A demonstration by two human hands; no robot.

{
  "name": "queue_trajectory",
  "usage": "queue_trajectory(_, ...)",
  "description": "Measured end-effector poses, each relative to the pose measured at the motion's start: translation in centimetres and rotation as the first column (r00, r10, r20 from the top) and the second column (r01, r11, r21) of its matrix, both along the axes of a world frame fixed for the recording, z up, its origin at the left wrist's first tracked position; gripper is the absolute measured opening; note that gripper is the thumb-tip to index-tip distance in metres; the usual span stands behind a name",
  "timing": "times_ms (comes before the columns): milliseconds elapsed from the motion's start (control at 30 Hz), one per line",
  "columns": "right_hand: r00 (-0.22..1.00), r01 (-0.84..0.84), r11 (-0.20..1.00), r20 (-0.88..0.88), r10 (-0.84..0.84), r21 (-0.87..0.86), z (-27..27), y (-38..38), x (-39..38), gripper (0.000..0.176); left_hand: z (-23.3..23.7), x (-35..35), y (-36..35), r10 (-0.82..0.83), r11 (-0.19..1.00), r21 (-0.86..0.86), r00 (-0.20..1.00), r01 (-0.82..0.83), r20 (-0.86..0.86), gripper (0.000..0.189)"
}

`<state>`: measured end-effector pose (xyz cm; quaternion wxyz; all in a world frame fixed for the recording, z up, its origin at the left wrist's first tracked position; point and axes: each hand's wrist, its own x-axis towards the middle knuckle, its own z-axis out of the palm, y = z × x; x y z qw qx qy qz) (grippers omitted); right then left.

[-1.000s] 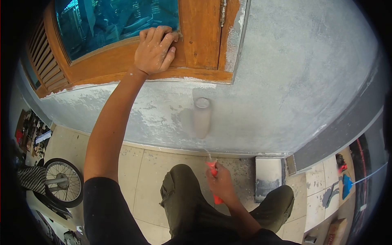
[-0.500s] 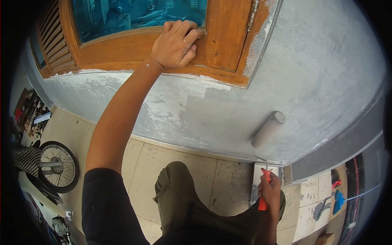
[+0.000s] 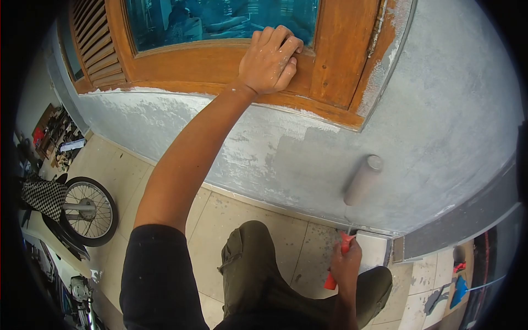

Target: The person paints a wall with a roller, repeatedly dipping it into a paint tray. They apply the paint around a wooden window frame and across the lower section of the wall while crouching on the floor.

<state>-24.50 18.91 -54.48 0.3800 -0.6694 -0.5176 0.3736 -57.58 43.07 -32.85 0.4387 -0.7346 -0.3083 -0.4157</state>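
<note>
My left hand [image 3: 269, 59] is at the top of the view, its fingers bent over the lower rail of the wooden window frame [image 3: 187, 65] below the glass. Specks of paint dot the back of it. Low on the right, my right hand [image 3: 347, 263] is closed around the red handle of a paint roller [image 3: 364, 180]. The roller's grey cylinder is against the wall [image 3: 313, 159], below the window's corner, and looks slightly blurred. Darker, smooth grey covers the wall around it, while whitish, patchy areas show farther left. Beyond my right hand lies a white tray-like object [image 3: 373, 248], partly hidden.
A motorcycle wheel [image 3: 88, 212] stands on the left, with a checkered cloth [image 3: 44, 197] beside it. Assorted items [image 3: 60, 137] lie farther back. Paint spots mark the tiled floor [image 3: 275, 236]. A blue object with a stick [image 3: 457, 291] is at far right.
The roller has moved left along the wall, and my right hand has shifted left with it. My left hand stays on the window frame. The whole view has swung, so the scene sits farther right.
</note>
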Motion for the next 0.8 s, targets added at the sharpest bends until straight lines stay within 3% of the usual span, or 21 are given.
queue_trajectory(100,0.961,-0.238,0.969,-0.158,0.225,-0.069,0.1,0.5,-4.6,0.018,0.1,0.2,-0.2,-0.017,1.0,-0.004,1.0,0.017,0.012,0.026)
queue_trajectory(167,0.885,-0.425,0.9,-0.165,0.436,0.097,-3.7,2.5,-7.9,0.017,0.1,0.2,-0.3,-0.02,1.0,-0.012,1.0,0.02,0.021,0.026)
queue_trajectory(233,0.808,-0.509,0.861,-0.347,0.476,-0.003,-1.9,3.6,-11.7,0.015,0.2,0.1,-0.3,-0.039,0.999,-0.029,0.999,0.04,0.026,0.024)
queue_trajectory(267,0.802,-0.514,0.858,-0.351,0.483,0.005,-2.0,3.5,-12.8,0.015,0.3,0.0,-0.3,-0.033,0.999,-0.025,0.999,0.034,0.018,0.024)
queue_trajectory(333,0.759,-0.497,0.868,-0.489,0.43,-0.008,-2.5,3.6,-14.3,0.013,0.4,0.0,-0.3,-0.043,0.999,-0.021,0.999,0.044,0.018,0.021)
queue_trajectory(467,0.797,-0.463,0.885,-0.458,0.394,-0.044,-2.4,2.9,-9.6,0.014,0.1,-0.2,0.1,-0.064,0.998,-0.01,0.998,0.064,0.025,0.02)
queue_trajectory(600,0.877,-0.317,0.944,-0.406,0.255,-0.09,-1.3,1.8,-0.3,0.015,-0.1,-0.3,0.5,-0.055,0.998,0.019,0.998,0.055,0.017,0.02)
queue_trajectory(700,0.947,-0.157,0.978,-0.301,0.11,-0.136,2.0,0.3,4.2,0.034,-0.1,-0.3,0.8,-0.042,0.997,0.063,0.999,0.041,0.008,0.02)
queue_trajectory(800,0.984,0.031,0.999,-0.171,-0.038,-0.044,1.3,-0.3,5.9,0.035,-0.1,-0.2,0.5,-0.039,0.999,0.03,0.999,0.038,0.028,0.021)
